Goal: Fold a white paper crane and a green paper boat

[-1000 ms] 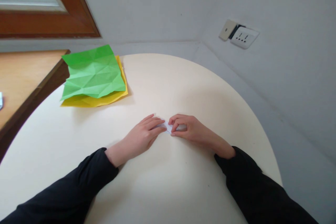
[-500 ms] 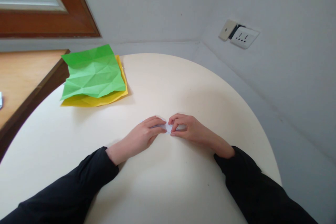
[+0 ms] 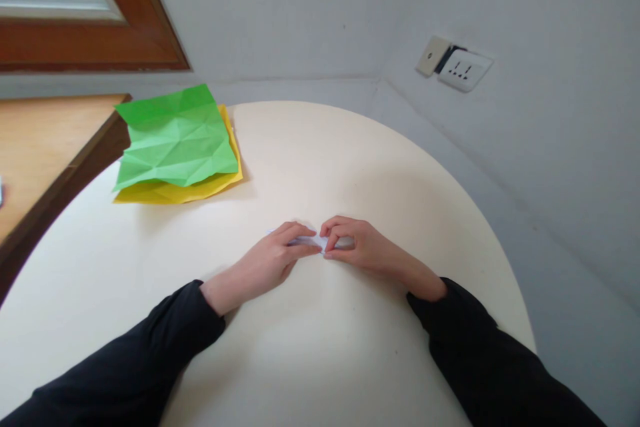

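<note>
A small piece of folded white paper [image 3: 323, 242] lies between my two hands over the table, mostly covered by my fingers. My left hand [image 3: 275, 250] is closed on its left part, with the thumb along the near edge and the fingers along the far edge. On the other side, my right hand [image 3: 353, 243] pinches the right part, its thumb and index fingertip close together at the near edge. The fingertips of both hands nearly meet at the middle of the paper.
On the round white table [image 3: 300, 160], a creased green paper sheet [image 3: 177, 140] rests over a yellow sheet [image 3: 150, 195] at the far left. Beyond stand a wooden surface [image 3: 50, 140], a window frame [image 3: 145, 27] and a wall socket [image 3: 465, 71].
My left thumb has slid slightly right along the paper's near edge, toward my right fingertips. My right hand stays almost still.
</note>
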`<action>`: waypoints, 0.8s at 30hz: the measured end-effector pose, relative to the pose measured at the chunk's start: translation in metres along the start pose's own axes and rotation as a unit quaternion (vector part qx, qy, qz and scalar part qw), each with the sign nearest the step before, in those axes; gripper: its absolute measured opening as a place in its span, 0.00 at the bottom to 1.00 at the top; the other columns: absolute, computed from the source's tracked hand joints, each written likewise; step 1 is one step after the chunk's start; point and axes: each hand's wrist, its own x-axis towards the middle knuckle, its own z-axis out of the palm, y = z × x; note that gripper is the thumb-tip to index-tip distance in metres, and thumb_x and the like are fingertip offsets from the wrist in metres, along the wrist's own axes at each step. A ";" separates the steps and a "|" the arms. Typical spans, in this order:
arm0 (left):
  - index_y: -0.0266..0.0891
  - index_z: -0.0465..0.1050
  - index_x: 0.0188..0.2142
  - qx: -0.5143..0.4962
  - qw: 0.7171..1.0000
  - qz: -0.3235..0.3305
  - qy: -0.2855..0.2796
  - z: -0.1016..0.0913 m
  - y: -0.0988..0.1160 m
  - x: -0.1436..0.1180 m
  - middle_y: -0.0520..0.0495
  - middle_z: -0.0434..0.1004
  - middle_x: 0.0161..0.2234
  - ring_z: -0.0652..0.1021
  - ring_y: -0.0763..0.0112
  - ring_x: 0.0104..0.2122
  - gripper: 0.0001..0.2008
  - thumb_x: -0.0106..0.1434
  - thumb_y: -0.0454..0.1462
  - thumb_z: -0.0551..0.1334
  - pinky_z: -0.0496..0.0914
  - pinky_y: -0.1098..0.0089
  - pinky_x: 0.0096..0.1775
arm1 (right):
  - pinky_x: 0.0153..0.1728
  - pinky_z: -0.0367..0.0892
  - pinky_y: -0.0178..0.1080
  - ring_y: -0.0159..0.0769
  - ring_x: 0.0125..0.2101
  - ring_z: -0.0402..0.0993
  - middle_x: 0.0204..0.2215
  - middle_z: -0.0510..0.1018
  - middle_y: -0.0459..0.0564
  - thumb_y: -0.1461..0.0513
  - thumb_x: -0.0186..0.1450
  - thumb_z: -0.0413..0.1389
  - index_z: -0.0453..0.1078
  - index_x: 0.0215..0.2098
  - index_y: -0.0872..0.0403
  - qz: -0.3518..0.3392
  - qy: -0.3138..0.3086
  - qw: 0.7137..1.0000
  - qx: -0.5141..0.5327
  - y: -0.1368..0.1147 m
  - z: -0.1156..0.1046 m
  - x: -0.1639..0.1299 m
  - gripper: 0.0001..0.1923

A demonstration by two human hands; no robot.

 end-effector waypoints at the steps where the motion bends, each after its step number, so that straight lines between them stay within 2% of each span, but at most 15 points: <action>1: 0.39 0.73 0.45 0.001 1.000 0.003 -0.001 0.000 0.000 0.000 0.42 0.72 0.46 0.70 0.63 0.50 0.19 0.61 0.24 0.51 0.70 0.62 0.49 | 0.41 0.66 0.37 0.33 0.38 0.72 0.36 0.75 0.48 0.70 0.54 0.60 0.71 0.22 0.54 0.000 -0.001 1.000 0.001 0.000 0.000 0.000 0.07; 10: 0.36 0.73 0.45 0.012 1.000 0.010 -0.019 -0.006 0.006 0.003 0.37 0.71 0.46 0.69 0.61 0.51 0.18 0.61 0.24 0.51 0.71 0.61 0.48 | 0.42 0.65 0.37 0.33 0.38 0.72 0.36 0.75 0.48 0.70 0.55 0.59 0.71 0.22 0.53 -0.012 0.000 1.000 -0.007 0.001 -0.001 0.000 0.07; 14: 0.36 0.73 0.45 0.019 0.999 0.003 -0.027 -0.007 0.007 0.002 0.36 0.69 0.50 0.69 0.60 0.53 0.17 0.62 0.26 0.51 0.70 0.61 0.49 | 0.42 0.65 0.37 0.33 0.38 0.72 0.36 0.74 0.48 0.71 0.55 0.59 0.70 0.22 0.54 -0.020 0.000 1.000 -0.013 0.000 -0.001 0.000 0.07; 19: 0.38 0.74 0.46 0.034 0.999 -0.015 -0.030 -0.003 0.004 -0.002 0.37 0.68 0.54 0.68 0.59 0.55 0.18 0.61 0.26 0.51 0.62 0.52 0.57 | 0.42 0.66 0.38 0.34 0.38 0.72 0.35 0.73 0.49 0.68 0.57 0.58 0.68 0.22 0.54 -0.025 0.007 0.999 -0.023 -0.004 0.001 -0.001 0.07; 24: 0.38 0.74 0.46 0.030 0.998 -0.035 -0.043 -0.003 0.003 -0.002 0.36 0.68 0.54 0.67 0.59 0.56 0.19 0.59 0.25 0.52 0.58 0.51 0.59 | 0.40 0.67 0.38 0.34 0.37 0.72 0.34 0.73 0.50 0.65 0.58 0.57 0.65 0.21 0.53 -0.016 0.036 0.999 -0.021 -0.003 0.007 -0.001 0.08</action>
